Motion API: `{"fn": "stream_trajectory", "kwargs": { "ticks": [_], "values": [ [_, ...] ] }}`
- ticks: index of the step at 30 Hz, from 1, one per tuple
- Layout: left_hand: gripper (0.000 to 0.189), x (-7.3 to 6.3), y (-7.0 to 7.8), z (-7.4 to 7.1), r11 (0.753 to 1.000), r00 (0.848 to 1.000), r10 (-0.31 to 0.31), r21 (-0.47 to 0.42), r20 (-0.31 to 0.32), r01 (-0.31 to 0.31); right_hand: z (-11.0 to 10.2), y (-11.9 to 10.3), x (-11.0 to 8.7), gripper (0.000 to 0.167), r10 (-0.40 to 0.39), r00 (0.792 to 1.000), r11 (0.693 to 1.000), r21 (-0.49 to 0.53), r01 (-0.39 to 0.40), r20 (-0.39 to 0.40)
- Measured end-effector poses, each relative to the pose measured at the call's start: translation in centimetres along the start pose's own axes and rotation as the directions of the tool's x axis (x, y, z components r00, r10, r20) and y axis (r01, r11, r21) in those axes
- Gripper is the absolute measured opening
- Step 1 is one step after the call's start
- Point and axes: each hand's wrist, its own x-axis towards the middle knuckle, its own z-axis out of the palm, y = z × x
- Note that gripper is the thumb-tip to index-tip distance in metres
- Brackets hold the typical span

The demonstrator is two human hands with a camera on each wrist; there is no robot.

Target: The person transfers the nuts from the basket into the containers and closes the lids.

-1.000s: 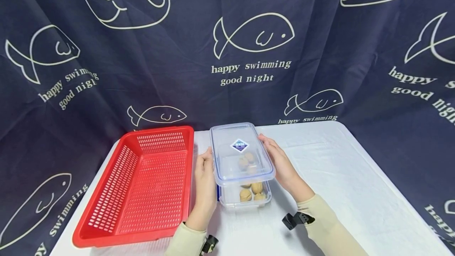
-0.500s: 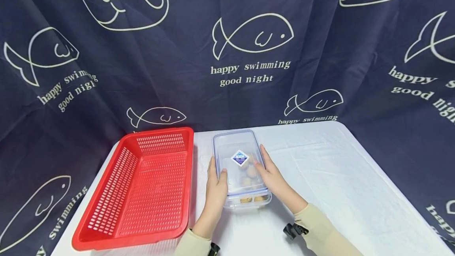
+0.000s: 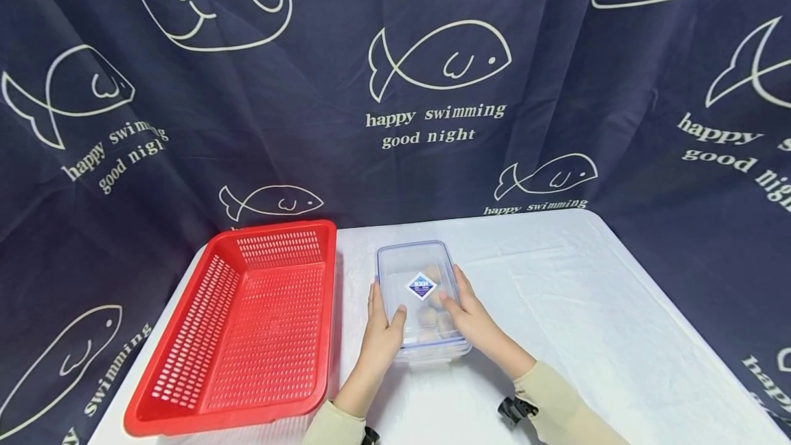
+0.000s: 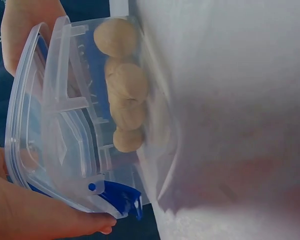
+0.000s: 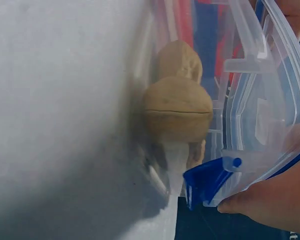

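A clear plastic lid (image 3: 402, 263) with a blue rim and a diamond-shaped label lies over a clear food container (image 3: 432, 356). My left hand (image 3: 380, 342) grips its left edge, thumb on top. On the right edge, my right hand (image 3: 478, 321) holds it the same way. Walnuts (image 5: 177, 110) show through the container's wall, several of them also as walnuts (image 4: 127, 82) in the left wrist view. Blue latches hang from the container's sides, one latch (image 4: 121, 197) near the left fingers and another latch (image 5: 207, 182) by the right ones. Whether the lid is fully seated cannot be told.
A red perforated basket (image 3: 266, 335) stands left of the container on the white-covered table (image 3: 575, 307). Behind the table hangs a dark blue curtain (image 3: 346, 156) with fish drawings. Black straps (image 3: 518, 409) circle the wrists.
The lid has come down and toward me, from tilted over the container's far part to covering its near end. Both hands moved with it, and their thumbs came onto its top.
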Motion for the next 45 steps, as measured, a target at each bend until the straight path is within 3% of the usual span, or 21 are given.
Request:
{"fn": "stream_trajectory", "kwargs": {
  "ticks": [18, 25, 34, 41, 45],
  "values": [
    [0.071, -0.1, -1.1, 0.2, 1.000, 1.000, -0.010, 0.008, 0.016, 0.010, 0.7, 1.1, -0.5, 0.065, 0.002, 1.000, 1.000, -0.007, -0.002, 0.005],
    [0.061, -0.1, -1.2, 0.4, 1.000, 1.000, -0.019, -0.016, -0.007, 0.019, 0.7, 1.1, -0.6, 0.065, -0.007, 1.000, 0.999, -0.044, 0.006, -0.018],
    [0.052, 0.1, -1.6, 0.3, 0.999, 0.998, -0.021, -0.043, -0.052, 0.018, 0.0, 1.2, -0.7, 0.056, 0.016, 1.000, 1.000, 0.017, -0.016, 0.011],
    [0.051, 0.2, -1.9, 0.1, 0.994, 0.993, -0.097, -0.060, -0.065, 0.093, -0.4, 1.9, -0.7, 0.060, 0.052, 0.998, 0.998, 0.025, -0.052, 0.031],
    [0.052, 0.1, -2.0, -0.1, 0.983, 0.988, -0.150, -0.111, -0.038, 0.145, -0.5, 1.9, -0.8, 0.066, 0.155, 0.987, 0.987, 0.043, -0.157, 0.038]
  ]
}}
